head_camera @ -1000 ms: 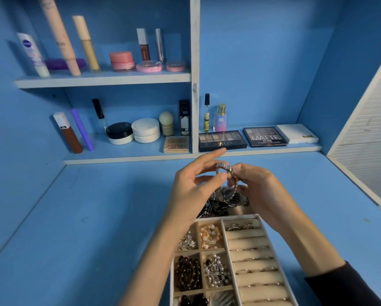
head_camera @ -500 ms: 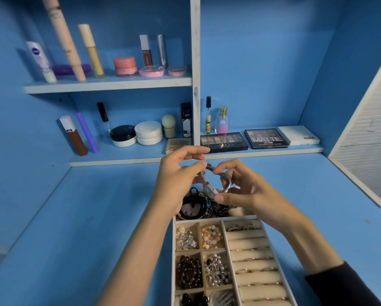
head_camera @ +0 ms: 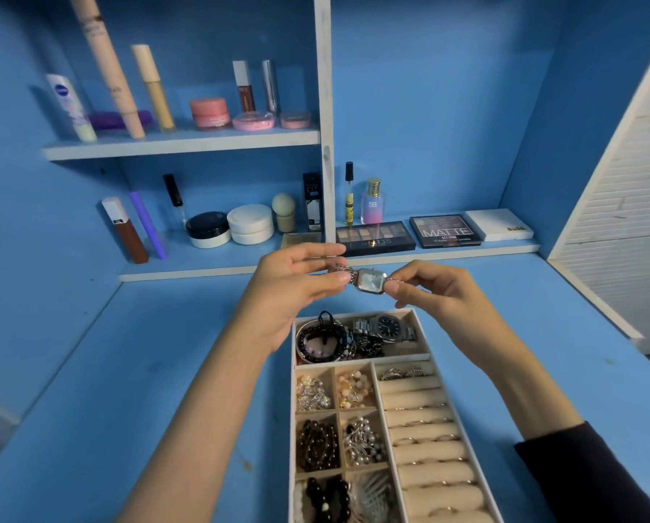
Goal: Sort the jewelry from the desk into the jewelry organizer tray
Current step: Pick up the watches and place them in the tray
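A small silver wristwatch (head_camera: 370,280) with a square pale face is stretched flat between both hands, above the far end of the tray. My left hand (head_camera: 289,292) pinches its band on the left, and my right hand (head_camera: 432,292) pinches the other end. Below lies the cream jewelry organizer tray (head_camera: 425,356). Its far compartment holds a round dark-faced silver watch (head_camera: 389,328) and dark bracelets (head_camera: 321,339). Small compartments hold beads and earrings. Ring rolls (head_camera: 425,432) on the right carry several rings.
The blue desk (head_camera: 127,390) extends to the left and right of the tray. Behind the hands, a low shelf carries eyeshadow palettes (head_camera: 444,231), jars and bottles. An upper shelf (head_camera: 180,143) holds tubes and pink pots. A white slatted panel (head_camera: 625,220) stands at the right.
The hands moved apart and pulled the curled watch out straight, so its square face now shows. The view shifted, and the tray's far compartment is now uncovered.
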Available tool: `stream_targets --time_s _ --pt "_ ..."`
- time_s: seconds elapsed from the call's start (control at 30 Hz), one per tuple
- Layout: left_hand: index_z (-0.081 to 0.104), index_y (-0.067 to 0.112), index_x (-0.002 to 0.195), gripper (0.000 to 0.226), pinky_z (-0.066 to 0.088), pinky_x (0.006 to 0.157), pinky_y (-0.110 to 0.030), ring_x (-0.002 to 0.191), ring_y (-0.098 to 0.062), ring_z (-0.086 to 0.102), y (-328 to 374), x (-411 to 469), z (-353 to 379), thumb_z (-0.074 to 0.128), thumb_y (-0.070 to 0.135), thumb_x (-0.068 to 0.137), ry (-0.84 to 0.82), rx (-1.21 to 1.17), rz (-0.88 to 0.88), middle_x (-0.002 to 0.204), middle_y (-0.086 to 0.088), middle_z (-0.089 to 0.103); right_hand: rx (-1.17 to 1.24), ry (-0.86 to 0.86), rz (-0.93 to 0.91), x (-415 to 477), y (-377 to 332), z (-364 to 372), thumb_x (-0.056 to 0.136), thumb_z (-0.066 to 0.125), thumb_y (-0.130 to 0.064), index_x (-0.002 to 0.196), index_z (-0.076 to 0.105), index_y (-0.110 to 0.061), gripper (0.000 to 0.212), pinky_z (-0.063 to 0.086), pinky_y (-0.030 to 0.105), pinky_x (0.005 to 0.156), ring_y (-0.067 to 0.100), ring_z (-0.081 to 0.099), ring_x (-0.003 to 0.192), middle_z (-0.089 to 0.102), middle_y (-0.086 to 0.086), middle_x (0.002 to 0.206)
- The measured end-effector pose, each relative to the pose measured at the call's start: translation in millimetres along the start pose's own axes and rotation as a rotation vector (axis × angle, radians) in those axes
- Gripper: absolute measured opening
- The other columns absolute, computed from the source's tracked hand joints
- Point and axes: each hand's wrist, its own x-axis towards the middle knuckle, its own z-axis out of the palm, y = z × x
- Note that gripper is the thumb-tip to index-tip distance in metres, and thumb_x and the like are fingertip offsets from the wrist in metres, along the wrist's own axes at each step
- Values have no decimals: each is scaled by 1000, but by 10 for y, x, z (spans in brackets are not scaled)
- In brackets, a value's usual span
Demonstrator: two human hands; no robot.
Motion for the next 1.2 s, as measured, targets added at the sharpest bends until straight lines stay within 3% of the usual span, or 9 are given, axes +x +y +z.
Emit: stream_targets --time_s 0.13,0.23,0.33,0.53,0.63,0.77,0.9,1.13,1.2 --pt "68 21 83 20 55 61 -21 64 -10 64 -62 -30 44 72 3 76 78 290 45 78 -1 71 12 42 41 -40 27 -63 76 70 -17 78 70 -9 8 45 33 78 21 57 67 63 13 74" --pt "67 25 80 20 54 61 -25 67 -14 65 -156 -61 91 73 7 75 88 428 25 76 -1 72 -11 51 74 -101 75 -86 77 70 -9 88 69 -8 12 45 33 74 23 56 66 65 17 72" --pt "66 30 82 21 52 54 -30 66 -19 66 -248 -109 146 75 12 74 67 572 -1 75 6 72 -126 72 115 -163 141 -116 78 70 -5 95 66 -16 20 44 26 67 13 55 57 65 7 64" --pt "67 27 81 19 46 59 -15 66 -1 62 -358 -153 269 72 9 74 33 765 43 67 10 66 -516 68 86 -251 243 -106 81 68 -11 84 71 -20 10 42 12 56 4 59 62 69 -3 71" --pt "64 28 74 22 51 65 -21 69 -3 62 -375 -141 288 68 6 76 3 854 74 68 7 66 -618 48 28 -269 254 -79 81 67 -8 86 71 -16 11 38 5 55 -6 54 59 62 -13 66" --pt "66 24 81 19 53 68 -24 69 -4 63 -402 -134 301 66 6 79 -50 1006 101 73 6 67 -760 19 -43 -266 252 -57 83 64 -9 90 71 -14 11 36 6 60 0 47 61 56 -12 68" --pt "68 25 88 13 33 54 -11 68 -2 56 -397 -127 299 66 14 81 -74 1149 141 80 9 69 -873 41 -83 -241 299 -44 85 62 -12 93 73 -15 14 31 5 60 2 38 69 47 -5 83" --pt "67 27 90 8 39 56 -20 64 -4 53 -306 46 237 66 24 82 -95 1083 126 85 10 65 -801 52 -20 -265 310 -126 84 64 -19 90 71 -24 11 34 9 57 3 44 67 46 -5 80" --pt "67 25 99 15 44 68 -23 76 -6 55 -295 169 202 57 23 89 -97 1083 160 96 10 66 -686 87 -5 -293 319 -156 84 64 -18 86 68 -29 12 36 10 59 8 48 65 52 -3 80"
